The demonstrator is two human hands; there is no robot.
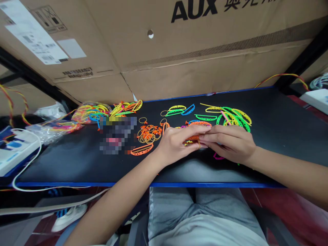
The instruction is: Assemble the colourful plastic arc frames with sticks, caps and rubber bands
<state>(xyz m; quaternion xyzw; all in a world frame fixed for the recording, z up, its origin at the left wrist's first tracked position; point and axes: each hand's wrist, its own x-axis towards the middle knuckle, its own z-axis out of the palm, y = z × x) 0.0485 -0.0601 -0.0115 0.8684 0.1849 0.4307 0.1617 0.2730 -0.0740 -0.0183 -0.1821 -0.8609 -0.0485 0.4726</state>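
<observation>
Orange plastic (194,138) is pinched by left hand (176,140) and right hand (232,140), probably for steadiness, behind the surface's (287,133) front edge.

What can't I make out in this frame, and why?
All in the head view:
- Orange piece: its full outline, covered by fingers of the left hand and right hand.
- Whatever lies under the pixelated patch: masked.
- Carton lettering: cut off by the top edge.
- White label: print too small and blurred.

Smooth plastic arcs (237,118), matt cardboard (164,61), glossy plastic bag (47,132), smooth matt tabletop (279,133)
</observation>
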